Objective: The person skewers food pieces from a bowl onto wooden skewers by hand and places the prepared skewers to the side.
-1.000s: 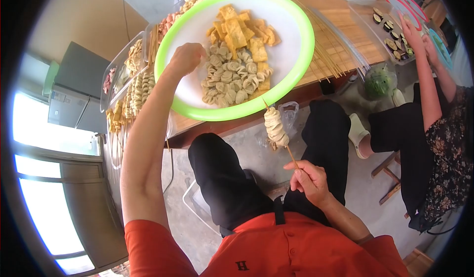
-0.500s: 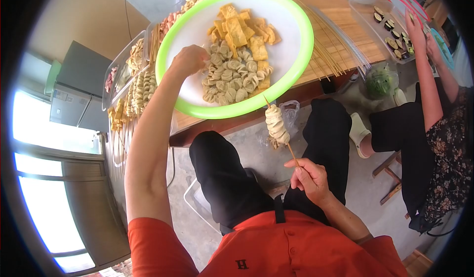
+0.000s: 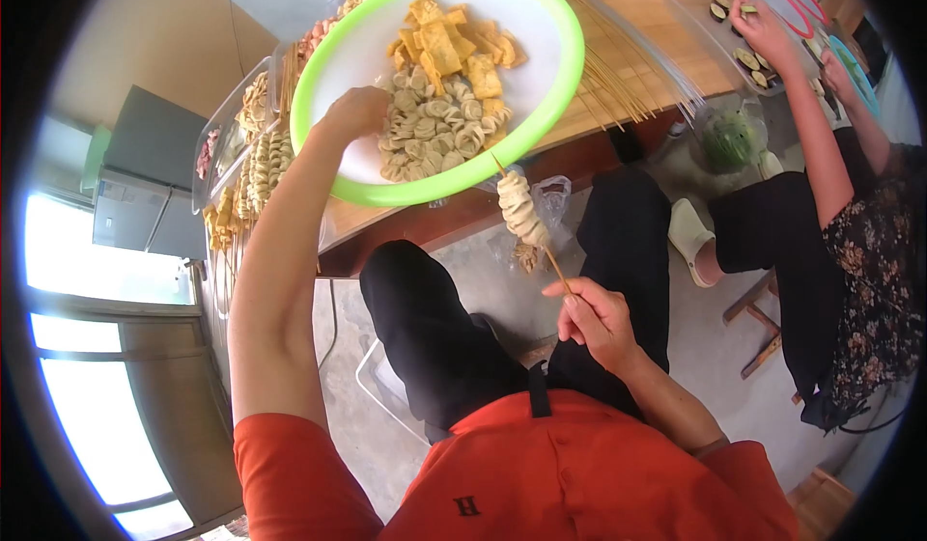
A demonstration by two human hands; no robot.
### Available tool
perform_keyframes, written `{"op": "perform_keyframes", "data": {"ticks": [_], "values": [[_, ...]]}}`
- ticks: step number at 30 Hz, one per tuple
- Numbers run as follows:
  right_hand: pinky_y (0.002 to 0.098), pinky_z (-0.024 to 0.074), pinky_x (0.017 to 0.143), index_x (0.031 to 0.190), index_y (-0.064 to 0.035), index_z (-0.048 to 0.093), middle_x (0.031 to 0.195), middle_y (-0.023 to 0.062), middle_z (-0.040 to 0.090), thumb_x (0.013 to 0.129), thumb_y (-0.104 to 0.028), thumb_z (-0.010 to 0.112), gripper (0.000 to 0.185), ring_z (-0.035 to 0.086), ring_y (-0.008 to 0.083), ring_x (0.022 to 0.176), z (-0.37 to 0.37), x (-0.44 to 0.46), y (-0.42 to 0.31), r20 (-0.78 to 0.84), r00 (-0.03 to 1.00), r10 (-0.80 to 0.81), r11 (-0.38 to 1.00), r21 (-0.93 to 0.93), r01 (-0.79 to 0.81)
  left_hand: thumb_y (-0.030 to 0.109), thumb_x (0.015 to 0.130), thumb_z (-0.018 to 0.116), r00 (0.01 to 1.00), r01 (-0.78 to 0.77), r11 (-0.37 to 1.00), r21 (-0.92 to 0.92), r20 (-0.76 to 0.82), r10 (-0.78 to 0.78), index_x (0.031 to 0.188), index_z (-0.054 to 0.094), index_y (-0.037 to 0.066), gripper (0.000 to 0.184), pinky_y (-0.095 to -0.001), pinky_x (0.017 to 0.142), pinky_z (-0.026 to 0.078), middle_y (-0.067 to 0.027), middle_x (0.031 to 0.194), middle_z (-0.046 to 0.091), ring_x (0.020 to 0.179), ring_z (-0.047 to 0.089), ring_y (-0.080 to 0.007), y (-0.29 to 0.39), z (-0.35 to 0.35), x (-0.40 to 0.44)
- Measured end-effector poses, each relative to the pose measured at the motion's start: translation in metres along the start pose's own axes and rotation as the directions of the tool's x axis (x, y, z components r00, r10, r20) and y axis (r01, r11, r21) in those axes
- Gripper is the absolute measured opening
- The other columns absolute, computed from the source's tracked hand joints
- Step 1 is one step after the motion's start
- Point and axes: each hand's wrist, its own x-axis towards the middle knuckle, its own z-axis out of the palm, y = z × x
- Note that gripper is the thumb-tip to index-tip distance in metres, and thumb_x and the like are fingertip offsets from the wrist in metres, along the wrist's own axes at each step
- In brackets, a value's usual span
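Note:
My right hand (image 3: 597, 324) grips the lower end of a bamboo skewer (image 3: 557, 266) in front of my lap. Pale, folded food pieces (image 3: 521, 211) are packed along its upper part, and the tip pokes out above them near the basin's rim. My left hand (image 3: 359, 112) reaches into a white basin with a bright green rim (image 3: 572, 63), at the left edge of a heap of greyish, coiled food pieces (image 3: 435, 131). Its fingers look curled together, but the fingertips are hidden. Golden fried tofu pieces (image 3: 439, 49) lie behind that heap in the basin.
The basin rests on a wooden table (image 3: 618, 68) beside loose bamboo skewers (image 3: 613, 83). Filled skewers (image 3: 266, 169) lie in trays at left. At right, another person's hand (image 3: 763, 25) is over a container of eggplant pieces (image 3: 748, 58). A bag of greens (image 3: 729, 140) hangs nearby.
The view has shifted slightly, so the basin sits higher and further left. My right hand still holds the skewer; my left stays at the heap. The other person's hand has moved over the eggplant container.

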Motion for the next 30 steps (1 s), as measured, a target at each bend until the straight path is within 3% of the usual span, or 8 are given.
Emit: {"op": "perform_keyframes", "data": {"ticks": [2,4,5,7,8,10,13,30], "values": [[0.0221,0.0385,0.048,0.113,-0.0011,0.062,0.058,0.0013,0.055,0.099,-0.010,0.046,0.023,0.047,0.0051,0.050,-0.002,-0.001,0.000,0.004,1.000,0.015,0.999,0.034,-0.015,0.010,0.072,0.069,0.999,-0.033,0.989,-0.145,-0.018,0.031,0.088,0.065,0.005,0.017,-0.0371,0.073,0.054,-0.0110,0.089,0.067,0.088,0.067,-0.0258,-0.006,-0.007,-0.003],[0.0219,0.0386,0.049,0.113,-0.0010,0.062,0.058,0.0011,0.055,0.099,-0.010,0.046,0.023,0.047,0.0051,0.051,-0.004,-0.004,-0.001,0.001,1.000,0.024,0.999,0.034,-0.024,0.011,0.078,0.067,0.993,0.107,0.826,-0.554,0.098,-0.063,0.092,0.064,0.003,0.016,-0.0301,0.072,0.055,-0.0103,0.088,0.066,0.087,0.067,-0.0196,-0.008,-0.016,-0.006],[0.0216,0.0387,0.049,0.113,-0.0010,0.062,0.058,0.0008,0.055,0.099,-0.010,0.046,0.023,0.047,0.0050,0.051,-0.004,-0.005,-0.002,0.005,0.999,0.037,0.999,0.036,-0.037,0.011,0.078,0.067,0.994,0.104,0.827,-0.552,0.091,-0.063,0.092,0.064,0.003,0.016,-0.0301,0.072,0.055,-0.0103,0.088,0.066,0.087,0.067,-0.0196,-0.010,-0.020,-0.009],[0.0216,0.0388,0.049,0.113,-0.0009,0.062,0.058,0.0007,0.055,0.099,-0.010,0.046,0.023,0.047,0.0050,0.051,-0.005,-0.005,-0.003,0.005,1.000,0.022,0.999,0.026,-0.022,0.012,0.087,0.062,0.996,0.087,0.448,-0.890,0.088,-0.018,0.101,0.062,0.000,0.018,-0.0261,0.078,0.056,-0.0091,0.096,0.064,0.092,0.066,-0.0161,-0.015,-0.025,-0.016],[0.0215,0.0389,0.049,0.114,-0.0009,0.062,0.059,0.0005,0.055,0.099,-0.010,0.046,0.024,0.047,0.0049,0.051,-0.005,-0.005,-0.003,0.005,1.000,0.016,1.000,0.019,-0.016,0.012,0.087,0.062,0.997,0.080,0.452,-0.889,0.080,-0.020,0.101,0.062,0.000,0.018,-0.0261,0.078,0.056,-0.0091,0.096,0.064,0.092,0.066,-0.0161,-0.012,-0.030,-0.022],[0.0216,0.0389,0.049,0.113,-0.0008,0.062,0.059,0.0005,0.055,0.099,-0.010,0.046,0.023,0.047,0.0049,0.051,-0.005,-0.004,-0.003,0.005,1.000,0.011,1.000,0.026,-0.011,0.008,0.094,0.056,0.995,0.038,0.125,-0.991,0.049,0.082,0.119,0.056,0.000,0.026,-0.0270,0.083,0.056,-0.0068,0.108,0.061,0.093,0.065,-0.0150,-0.007,-0.039,-0.035],[0.0217,0.0390,0.049,0.113,-0.0010,0.063,0.059,0.0005,0.055,0.100,-0.010,0.047,0.023,0.048,0.0051,0.051,-0.004,-0.003,-0.007,0.005,1.000,0.014,1.000,0.022,-0.014,0.007,0.097,0.052,0.985,-0.008,-0.036,-0.999,-0.014,0.171,0.130,0.051,-0.002,0.034,-0.0260,0.086,0.054,-0.0097,0.115,0.060,0.100,0.062,-0.0146,0.001,-0.045,-0.053],[0.0233,0.0433,0.051,0.115,-0.0008,0.064,0.058,0.0022,0.055,0.098,-0.006,0.048,0.024,0.054,0.0079,0.052,0.004,-0.001,-0.075,0.054,0.995,-0.089,0.975,-0.198,0.098,0.009,0.089,0.068,0.926,-0.128,-0.084,-0.988,-0.149,0.347,0.120,0.062,0.005,0.032,-0.0266,0.090,0.051,-0.0098,0.120,0.063,0.105,0.060,-0.0144,0.063,-0.039,-0.135]]}}
